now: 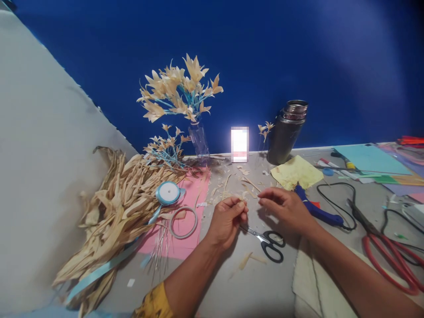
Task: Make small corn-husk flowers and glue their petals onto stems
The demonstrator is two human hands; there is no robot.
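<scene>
My left hand (228, 223) is closed above the middle of the table, thumb and fingertips pinched together. Whatever sits in the pinch is too small to make out. To its right, my right hand (288, 210) hovers a short way apart, fingers loosely stretched and nothing visible in them. Below both hands lie small scissors (262, 238) with black handles, their blades pointing toward my left hand. Pale scraps of dried husk (249, 183) are scattered just beyond my fingers. A blue glue gun (319, 213) rests right beside my right wrist.
Dried husks (122, 212) are heaped at left, with a ribbon spool (169, 193) and pink paper (194, 247) alongside. Husk flowers (179, 90) stand in a clear bottle (198, 140). A bright phone screen (240, 145), dark flask (285, 134), yellow paper (296, 171) and red-handled shears (374, 234) surround the work area.
</scene>
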